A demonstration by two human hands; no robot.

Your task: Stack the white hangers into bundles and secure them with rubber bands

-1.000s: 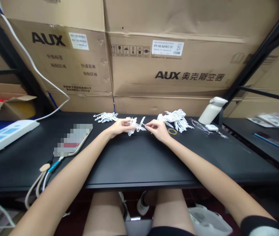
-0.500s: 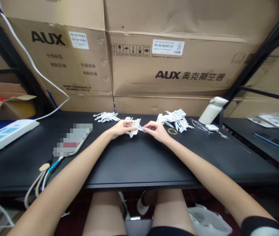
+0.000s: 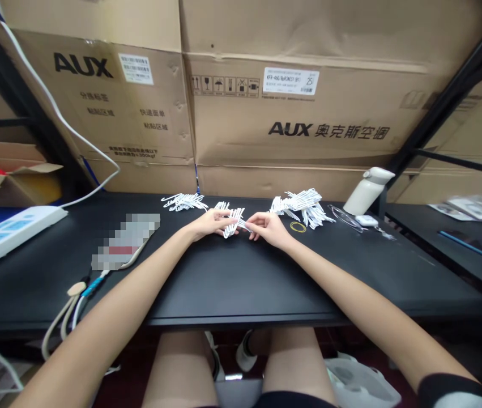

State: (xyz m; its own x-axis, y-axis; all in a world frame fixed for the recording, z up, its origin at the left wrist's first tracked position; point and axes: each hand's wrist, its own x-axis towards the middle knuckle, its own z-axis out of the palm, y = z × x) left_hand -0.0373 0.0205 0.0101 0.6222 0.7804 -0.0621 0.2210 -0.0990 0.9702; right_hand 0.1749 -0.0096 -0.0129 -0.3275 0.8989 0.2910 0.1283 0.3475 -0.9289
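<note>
Fingertips of the left hand (image 3: 210, 221) pinch a small bundle of white ties (image 3: 232, 220), and the right hand (image 3: 268, 226) nips its other end with thumb and forefinger, just above the black table (image 3: 232, 277). Both forearms reach straight out, wrists low. Two more white piles lie behind: one far left (image 3: 182, 201), one right (image 3: 301, 205), beside one yellow rubber band (image 3: 297, 227).

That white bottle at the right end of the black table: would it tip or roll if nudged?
The white bottle leans tilted against the black frame post, so a nudge would probably topple it. Its rounded body suggests it might then roll. How heavy it is cannot be told.
</note>
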